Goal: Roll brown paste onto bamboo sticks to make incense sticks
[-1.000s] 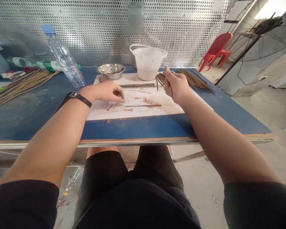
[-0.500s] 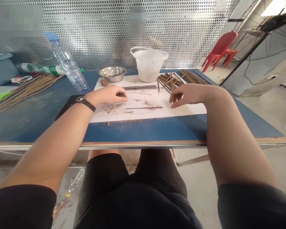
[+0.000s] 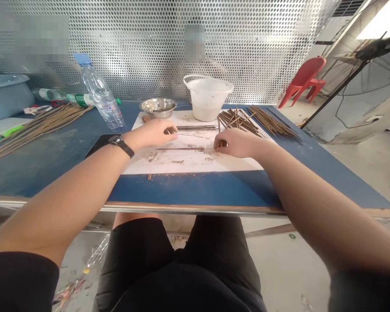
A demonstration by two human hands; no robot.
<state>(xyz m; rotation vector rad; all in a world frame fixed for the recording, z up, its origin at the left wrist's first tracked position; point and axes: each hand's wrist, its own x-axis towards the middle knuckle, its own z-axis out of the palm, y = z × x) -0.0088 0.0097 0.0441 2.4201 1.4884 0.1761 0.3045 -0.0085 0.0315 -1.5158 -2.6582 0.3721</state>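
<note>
My left hand [image 3: 156, 132], wearing a watch, is over the left part of a white board [image 3: 143, 167] with its thumb and fingertips pinched at the end of a thin bare stick [image 3: 195, 136]. That stick reaches right across the board. My right hand [image 3: 235, 143] is closed on the bare right end of a brown-coated thin stick [image 3: 182, 149], which lies nearly level in front of the left hand. Brown crumbs [image 3: 152, 158] dust the board. Behind the hands lies a row of dark coated sticks [image 3: 198, 128].
A metal bowl [image 3: 158, 107] and white bucket [image 3: 208, 97] stand at the back. Bundles of brown sticks [image 3: 238, 121] lie right, longer ones [image 3: 39, 128] left. A water bottle [image 3: 100, 95] leans near a black flat object [image 3: 99, 145]. A perforated metal panel [image 3: 143, 56] rises behind the blue table [image 3: 195, 190].
My right hand has moved left along the board, and the brown-coated stick has shifted left with it. My left hand has come up to the thin bare stick. The camera view has tilted slightly.
</note>
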